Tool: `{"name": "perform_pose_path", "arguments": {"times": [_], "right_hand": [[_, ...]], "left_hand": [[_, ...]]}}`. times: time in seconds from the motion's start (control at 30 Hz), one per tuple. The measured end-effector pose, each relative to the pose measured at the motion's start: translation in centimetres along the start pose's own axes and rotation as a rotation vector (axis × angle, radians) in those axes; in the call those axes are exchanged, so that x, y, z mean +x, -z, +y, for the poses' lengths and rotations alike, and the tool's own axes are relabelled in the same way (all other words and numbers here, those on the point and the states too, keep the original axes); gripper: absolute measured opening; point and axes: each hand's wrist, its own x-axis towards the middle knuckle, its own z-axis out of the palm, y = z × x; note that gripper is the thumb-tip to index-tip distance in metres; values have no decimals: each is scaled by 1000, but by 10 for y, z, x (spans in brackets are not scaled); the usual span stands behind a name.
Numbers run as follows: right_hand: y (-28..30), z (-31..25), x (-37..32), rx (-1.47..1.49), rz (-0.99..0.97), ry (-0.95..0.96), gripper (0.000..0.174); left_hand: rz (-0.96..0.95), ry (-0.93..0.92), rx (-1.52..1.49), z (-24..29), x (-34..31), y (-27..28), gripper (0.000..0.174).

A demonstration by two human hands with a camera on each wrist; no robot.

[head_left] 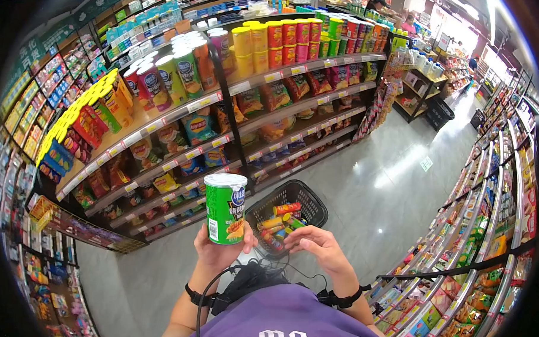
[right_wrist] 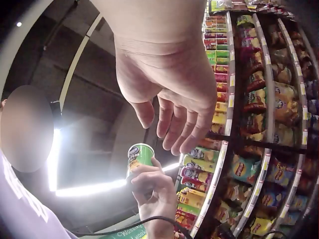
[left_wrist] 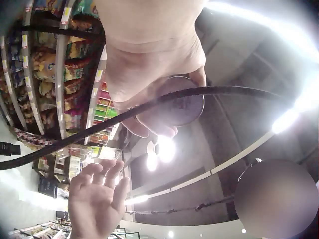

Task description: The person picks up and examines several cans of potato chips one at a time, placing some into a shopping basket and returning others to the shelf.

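Note:
My left hand [head_left: 216, 252] grips a green chip canister [head_left: 226, 211] with a silvery lid, held upright in front of my chest. In the left wrist view, the round base of the canister [left_wrist: 182, 102] shows between the fingers. My right hand [head_left: 319, 245] is off to the right of it, fingers loosely bent and holding nothing. The right wrist view has that hand [right_wrist: 167, 94] with fingers spread downward, apart from the green canister [right_wrist: 141, 157]. Below, a black shopping basket [head_left: 315, 196] on the floor holds several canisters [head_left: 286, 208] in red, yellow and green.
Ahead stands a shelf unit [head_left: 231, 89] with rows of chip canisters on top and bagged chips [head_left: 200, 128] below. Another long shelf [head_left: 463, 263] lines the right side. Grey tiled floor [head_left: 383, 182] runs between them. A black cable [head_left: 204, 301] trails along my left arm.

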Motion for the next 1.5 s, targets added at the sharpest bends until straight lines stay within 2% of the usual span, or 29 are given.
{"name": "perform_pose_path", "arguments": {"times": [0.3, 0.63, 0.73, 0.9, 1.1, 1.2, 1.23, 1.5], "right_hand": [[-7, -4, 22, -39, -40, -35, 32], [-19, -6, 35, 6, 36, -19, 32], [-14, -7, 42, -57, 55, -19, 40], [-22, -12, 49, -47, 123, 37, 42], [-31, -13, 62, -65, 153, 55, 48], [-34, -13, 64, -48, 160, 69, 52], [-35, -12, 65, -39, 163, 75, 54], [-38, -16, 71, -38, 175, 80, 58]], "left_hand": [[127, -19, 110, 11, 2, 4, 100], [108, 93, 117, 24, 39, 23, 100], [103, 137, 102, 26, 51, 25, 99], [96, 194, 118, 36, 65, 32, 104], [97, 283, 110, 41, 73, 43, 102], [-39, 314, 64, 41, 78, 61, 88], [12, 308, 107, 39, 79, 59, 102], [-21, 352, 141, 42, 85, 66, 91]]}}
